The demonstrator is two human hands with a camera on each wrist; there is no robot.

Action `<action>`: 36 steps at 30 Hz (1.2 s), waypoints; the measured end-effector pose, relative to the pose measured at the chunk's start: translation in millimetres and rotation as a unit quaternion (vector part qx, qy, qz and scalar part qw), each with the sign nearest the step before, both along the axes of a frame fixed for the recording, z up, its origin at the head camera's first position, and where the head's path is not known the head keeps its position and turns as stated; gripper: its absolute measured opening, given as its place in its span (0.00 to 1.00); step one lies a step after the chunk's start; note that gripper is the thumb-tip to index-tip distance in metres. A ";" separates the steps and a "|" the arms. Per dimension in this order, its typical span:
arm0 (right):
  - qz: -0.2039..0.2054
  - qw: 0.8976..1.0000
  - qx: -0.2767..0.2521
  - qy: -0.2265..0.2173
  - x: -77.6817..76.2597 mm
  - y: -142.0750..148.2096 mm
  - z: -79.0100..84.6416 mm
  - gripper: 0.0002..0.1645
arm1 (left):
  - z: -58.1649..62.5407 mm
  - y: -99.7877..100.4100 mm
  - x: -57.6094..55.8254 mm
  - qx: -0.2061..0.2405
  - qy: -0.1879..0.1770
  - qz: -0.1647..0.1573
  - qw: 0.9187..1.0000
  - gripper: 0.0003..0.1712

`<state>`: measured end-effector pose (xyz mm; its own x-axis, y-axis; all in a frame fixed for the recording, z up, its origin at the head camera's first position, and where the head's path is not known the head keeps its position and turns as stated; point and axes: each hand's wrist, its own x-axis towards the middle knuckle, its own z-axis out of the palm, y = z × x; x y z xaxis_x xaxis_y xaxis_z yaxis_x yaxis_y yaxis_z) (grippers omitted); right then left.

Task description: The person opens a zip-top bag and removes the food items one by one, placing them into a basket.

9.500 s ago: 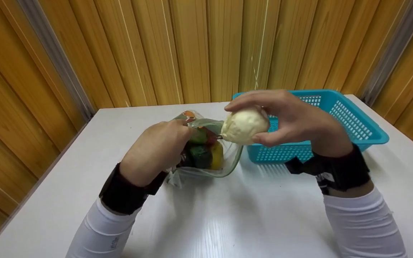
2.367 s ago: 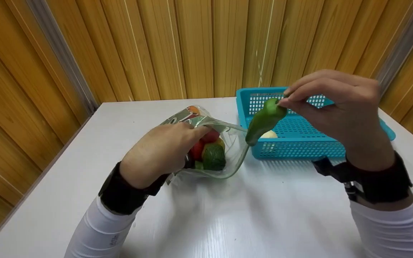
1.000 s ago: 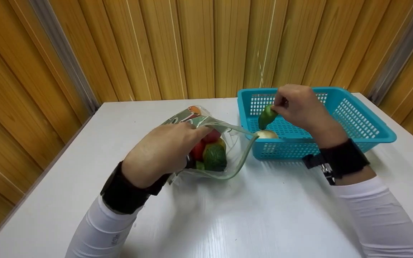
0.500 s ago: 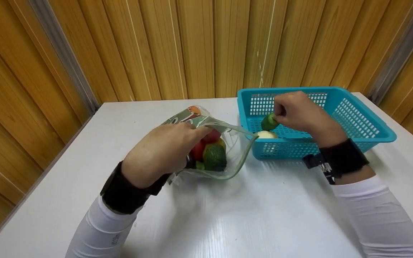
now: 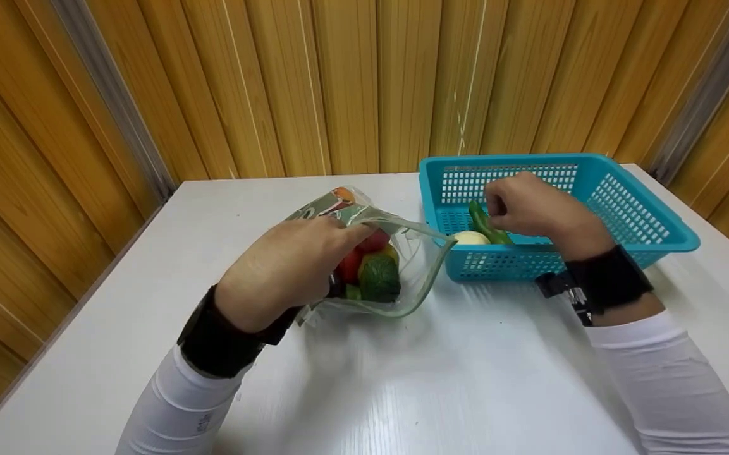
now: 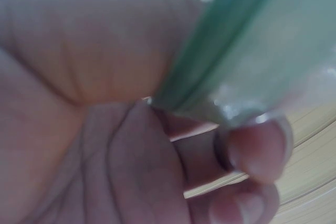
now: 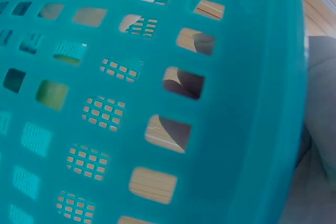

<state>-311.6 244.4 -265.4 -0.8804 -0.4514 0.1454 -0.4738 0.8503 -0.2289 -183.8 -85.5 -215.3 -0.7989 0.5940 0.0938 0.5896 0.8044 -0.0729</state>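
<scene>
My left hand [image 5: 285, 268] grips the rim of a clear bag with a green edge [image 5: 424, 287]; in the left wrist view the green edge strip [image 6: 210, 51] runs between thumb and fingers. Inside the bag are a red item [image 5: 375, 241], a dark green wrinkled vegetable [image 5: 379, 278] and others partly covered. My right hand [image 5: 532, 205] is inside the blue plastic basket [image 5: 630, 202], fingers curled beside a green pepper [image 5: 483, 222] lying on the basket floor. Its fingertips are hidden, so contact is unclear. A pale cream bulb [image 5: 470, 238] sits next to the pepper.
The basket stands at the back right of the white table [image 5: 364, 392], close to the bag's mouth. Its perforated wall [image 7: 241, 103] fills most of the right wrist view. A wood-patterned wall [image 5: 339, 88] rises behind the table.
Earlier my right hand held the pale bulb, then the green pepper by its stem end. It has lowered into the basket, and the pepper now lies flat. My left hand stays on the bag.
</scene>
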 end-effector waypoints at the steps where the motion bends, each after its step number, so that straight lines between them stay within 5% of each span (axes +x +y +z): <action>1: 0.001 1.000 0.000 0.002 0.7 -0.3 0.5 0.05 | 0.0 0.0 -0.1 0.000 0.000 0.000 1.000 0.31; 16: 0.014 0.997 -0.039 0.059 24.6 -17.2 21.2 0.05 | -0.3 0.3 0.2 0.003 -0.002 0.001 1.000 0.34; 26: 0.085 0.986 -0.067 0.130 59.6 -32.1 39.2 0.08 | -1.4 0.8 0.5 0.007 0.011 -0.005 1.000 0.35; 36: 0.173 0.963 -0.073 0.195 97.1 -44.7 53.9 0.12 | -1.2 0.6 0.7 0.007 0.009 -0.002 1.000 0.33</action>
